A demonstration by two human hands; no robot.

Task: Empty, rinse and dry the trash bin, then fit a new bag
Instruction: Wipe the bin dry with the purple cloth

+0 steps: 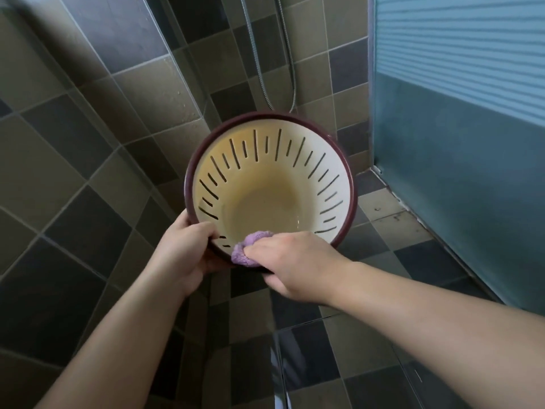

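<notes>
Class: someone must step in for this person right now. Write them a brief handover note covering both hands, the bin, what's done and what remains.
Left hand grips the trash bin by its near rim, held up over the tiled floor.
Right hand holds a purple cloth against the near inner wall.
Done: bin emptied.
Left: finish drying, fit a new bag; none is in view.

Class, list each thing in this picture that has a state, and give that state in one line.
Bin: held up, tilted toward the camera, no rubbish or bag inside.
Cloth: bunched, pressed against the bin's near inner rim.
Left hand: grips the bin's rim.
Right hand: holds the cloth.
Shower hose: hanging against the tiled wall.
</notes>
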